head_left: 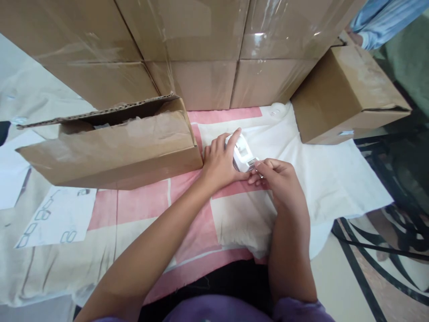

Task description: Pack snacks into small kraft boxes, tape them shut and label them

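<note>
A small white plastic device (244,151) with a rounded body and a clear or shiny middle panel is over the cloth in front of me. My left hand (219,163) wraps its fingers and thumb around the device's left side and lower edge. At its lower right end, beside a small dark slot, my right hand (276,174) is closed in a pinch. A thin shiny bit shows between those fingertips, too small to name. Another white rounded piece (278,110) with small holes lies on the cloth near the stacked boxes.
An opened cardboard box (134,152) stands at my left; another cardboard box (348,89) is at right. Taped stacked cartons (201,40) wall off the far side. Paper with drawn shapes (56,219) lies left on the pink-and-white cloth (140,205). Another person's sleeve (385,22) shows top right.
</note>
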